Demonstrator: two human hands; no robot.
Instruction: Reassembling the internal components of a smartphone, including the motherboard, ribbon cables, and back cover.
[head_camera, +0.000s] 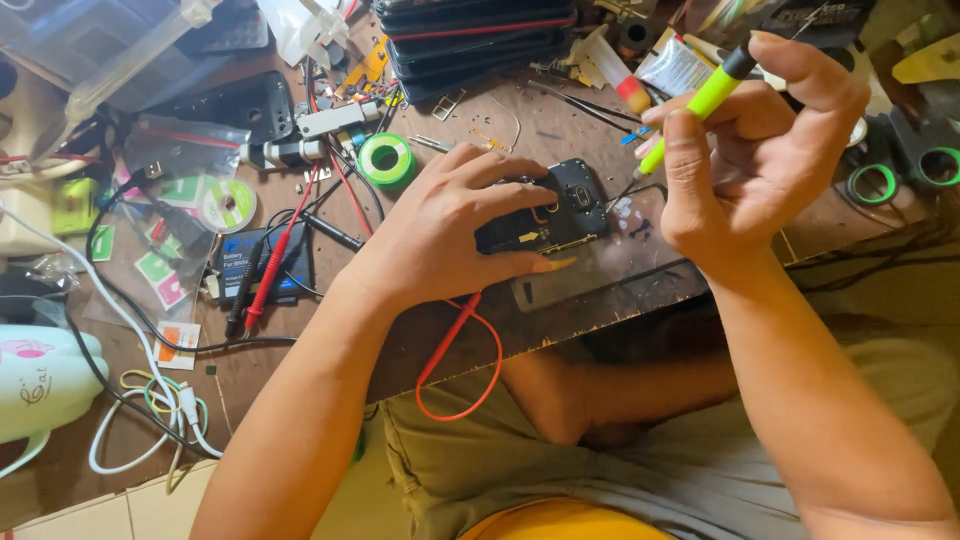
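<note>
An opened black phone (570, 205) lies back-up on the brown wooden workbench (560, 130), its inner boards showing. My left hand (450, 225) rests on its left half and pins it down with spread fingers. My right hand (765, 145) is closed around a bright green screwdriver (700, 105) with a black cap, held tilted, its thin tip touching the phone's right edge. A thin red wire (455, 365) loops out from under my left wrist over the bench's front edge.
A green tape roll (386, 160), a black phone battery (260, 265), red and black probe leads (275, 260), plastic bags of parts, white cables and a stack of dark phone cases (470, 40) crowd the bench. Black-and-green pliers (900, 165) lie at right. My lap is below.
</note>
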